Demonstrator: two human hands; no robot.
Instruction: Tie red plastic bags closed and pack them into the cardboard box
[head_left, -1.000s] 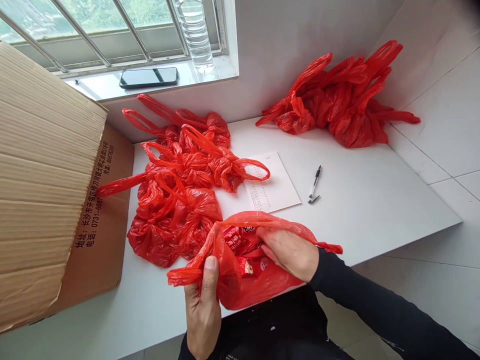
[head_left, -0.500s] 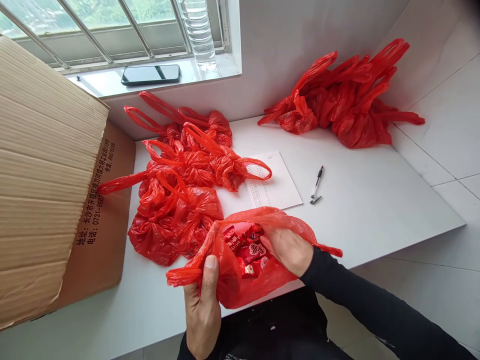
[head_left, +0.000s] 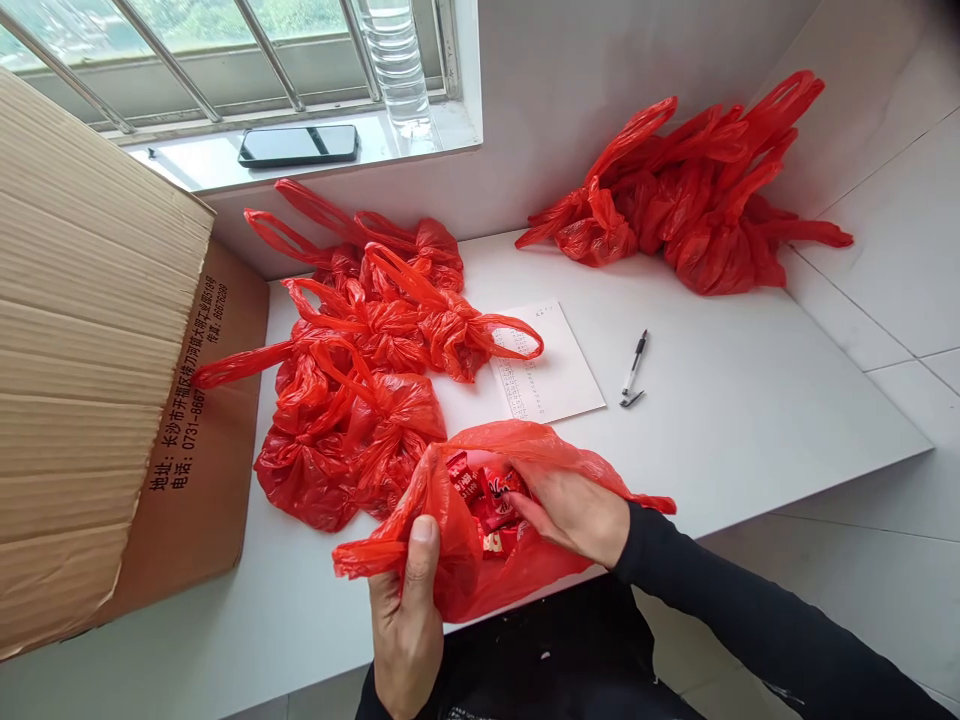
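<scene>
1. From where I stand, a white worktop point(head_left: 735, 390) runs beneath a barred window point(head_left: 210, 55), with a smartphone point(head_left: 298, 147) and a clear ridged bottle point(head_left: 400, 75) on the sill.
2. At its near edge is an open-mouthed red plastic bag point(head_left: 456, 550) with red-wrapped packets point(head_left: 463, 478) inside.
3. The person's left hand point(head_left: 409, 630) has its grip clamped on that bag's left side, thumb on top.
4. The right hand point(head_left: 577, 508) reaches into the mouth, fingers at the packets; whether that grip is closed on one, I cannot tell.
5. Knotted red bags point(head_left: 394, 335) crowd the left, one handle loop over a printed sheet point(head_left: 566, 365), beside a cardboard box point(head_left: 82, 350).
6. More red bags point(head_left: 675, 215) sit in the far right corner; an uncapped pen point(head_left: 635, 362) lies near its cap point(head_left: 632, 399).
</scene>
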